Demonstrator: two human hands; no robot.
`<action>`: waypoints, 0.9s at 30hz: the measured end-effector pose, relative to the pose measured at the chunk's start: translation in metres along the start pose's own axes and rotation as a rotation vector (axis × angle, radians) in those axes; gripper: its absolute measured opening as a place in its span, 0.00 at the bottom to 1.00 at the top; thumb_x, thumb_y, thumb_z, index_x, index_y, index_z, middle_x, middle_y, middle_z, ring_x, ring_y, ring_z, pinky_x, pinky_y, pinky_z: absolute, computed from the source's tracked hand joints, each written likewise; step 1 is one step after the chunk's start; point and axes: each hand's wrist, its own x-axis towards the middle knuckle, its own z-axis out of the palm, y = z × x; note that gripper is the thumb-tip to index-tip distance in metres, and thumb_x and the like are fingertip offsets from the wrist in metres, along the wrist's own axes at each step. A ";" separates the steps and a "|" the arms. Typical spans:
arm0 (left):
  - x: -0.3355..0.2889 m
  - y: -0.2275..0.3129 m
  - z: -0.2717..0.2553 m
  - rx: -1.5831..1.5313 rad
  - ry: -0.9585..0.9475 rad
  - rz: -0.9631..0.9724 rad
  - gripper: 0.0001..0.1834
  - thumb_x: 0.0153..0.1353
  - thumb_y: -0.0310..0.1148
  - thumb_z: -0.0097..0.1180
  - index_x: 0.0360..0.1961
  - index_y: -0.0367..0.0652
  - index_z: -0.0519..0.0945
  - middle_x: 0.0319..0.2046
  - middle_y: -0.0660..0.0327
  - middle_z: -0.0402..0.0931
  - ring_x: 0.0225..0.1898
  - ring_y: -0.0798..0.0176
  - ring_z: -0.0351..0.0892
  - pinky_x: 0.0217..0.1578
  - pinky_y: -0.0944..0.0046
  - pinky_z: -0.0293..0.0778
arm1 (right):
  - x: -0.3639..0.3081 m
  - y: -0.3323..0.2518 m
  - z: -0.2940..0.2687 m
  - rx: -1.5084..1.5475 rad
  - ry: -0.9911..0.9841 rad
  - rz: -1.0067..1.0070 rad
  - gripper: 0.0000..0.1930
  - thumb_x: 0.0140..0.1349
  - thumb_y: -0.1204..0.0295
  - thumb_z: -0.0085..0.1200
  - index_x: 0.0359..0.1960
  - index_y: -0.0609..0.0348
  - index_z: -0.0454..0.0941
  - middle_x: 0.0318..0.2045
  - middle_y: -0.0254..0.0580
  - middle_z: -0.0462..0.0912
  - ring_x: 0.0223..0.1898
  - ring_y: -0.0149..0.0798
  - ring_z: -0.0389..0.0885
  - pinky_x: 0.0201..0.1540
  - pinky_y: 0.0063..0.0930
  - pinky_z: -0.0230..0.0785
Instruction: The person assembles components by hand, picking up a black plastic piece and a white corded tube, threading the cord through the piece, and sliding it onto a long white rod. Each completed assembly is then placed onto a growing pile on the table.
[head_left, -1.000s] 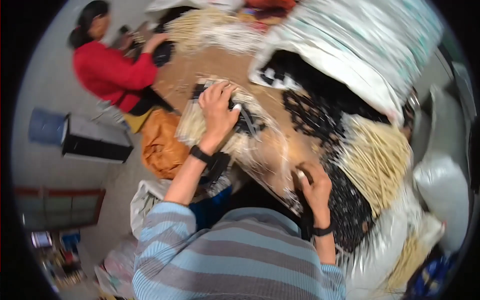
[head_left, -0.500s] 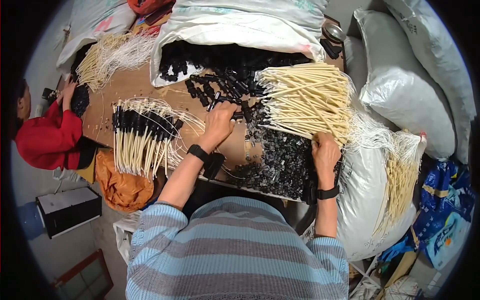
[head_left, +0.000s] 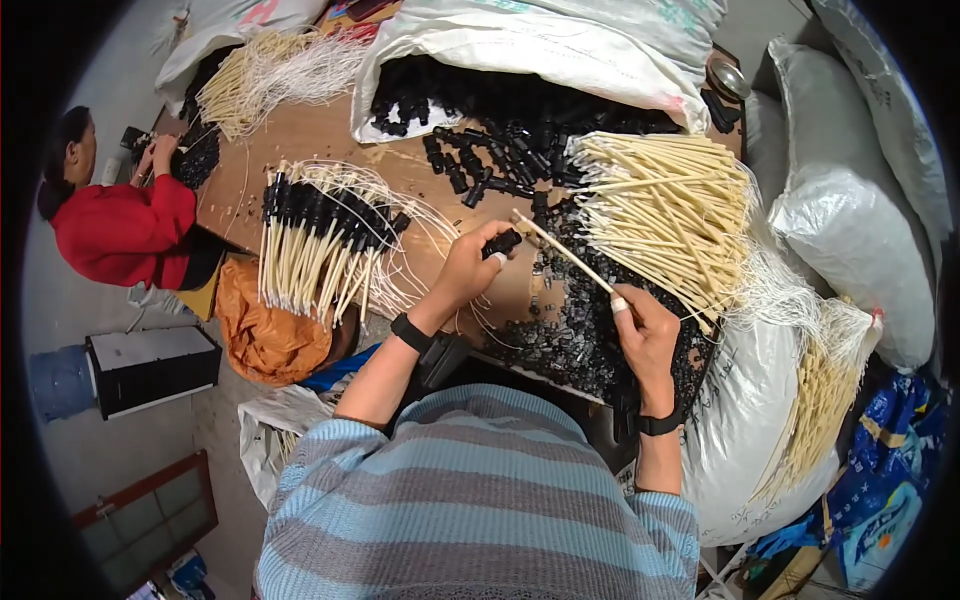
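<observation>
The left hand (head_left: 470, 265) has drawn back toward the tabletop's (head_left: 330, 125) near edge with a black part (head_left: 503, 243); the right hand (head_left: 648, 328) has left the pile (head_left: 665, 215), now holding one stick (head_left: 566, 252).

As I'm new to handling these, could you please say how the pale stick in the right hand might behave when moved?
The pale stick looks fairly stiff: it juts straight out from the right hand. Being slim, it is probably light. Its rounded look suggests it may roll.
</observation>
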 end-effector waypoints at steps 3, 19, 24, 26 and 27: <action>-0.002 0.001 -0.006 -0.023 0.048 0.009 0.16 0.51 0.16 0.46 0.40 0.37 0.77 0.34 0.64 0.77 0.37 0.70 0.75 0.43 0.71 0.69 | -0.006 0.000 -0.002 0.086 -0.141 0.052 0.06 0.59 0.77 0.58 0.37 0.64 0.83 0.21 0.39 0.78 0.19 0.28 0.73 0.23 0.21 0.62; -0.036 0.006 -0.010 0.521 0.104 0.103 0.06 0.58 0.29 0.54 0.36 0.42 0.77 0.21 0.58 0.75 0.24 0.58 0.76 0.27 0.61 0.69 | 0.003 0.004 0.002 1.295 -0.177 0.209 0.07 0.62 0.71 0.55 0.25 0.57 0.77 0.23 0.39 0.77 0.19 0.23 0.70 0.21 0.14 0.59; -0.027 0.033 0.014 0.181 -0.032 -0.109 0.06 0.59 0.30 0.53 0.34 0.38 0.77 0.22 0.62 0.76 0.25 0.68 0.75 0.27 0.66 0.69 | 0.001 -0.033 0.048 0.178 -0.296 0.013 0.26 0.53 0.71 0.64 0.56 0.56 0.75 0.21 0.33 0.71 0.23 0.28 0.67 0.27 0.22 0.64; -0.032 0.031 0.011 0.237 0.097 -0.105 0.06 0.60 0.30 0.53 0.34 0.38 0.77 0.21 0.64 0.74 0.25 0.71 0.72 0.28 0.67 0.69 | -0.003 -0.029 0.042 -0.014 -0.146 0.171 0.25 0.50 0.68 0.66 0.52 0.56 0.77 0.23 0.39 0.76 0.23 0.37 0.76 0.27 0.28 0.68; -0.033 0.029 0.008 0.233 0.096 -0.106 0.06 0.60 0.30 0.53 0.34 0.38 0.77 0.21 0.64 0.74 0.25 0.71 0.72 0.28 0.67 0.69 | -0.004 -0.020 0.033 -0.098 -0.061 0.164 0.26 0.50 0.67 0.66 0.53 0.57 0.77 0.28 0.40 0.78 0.27 0.36 0.76 0.30 0.29 0.69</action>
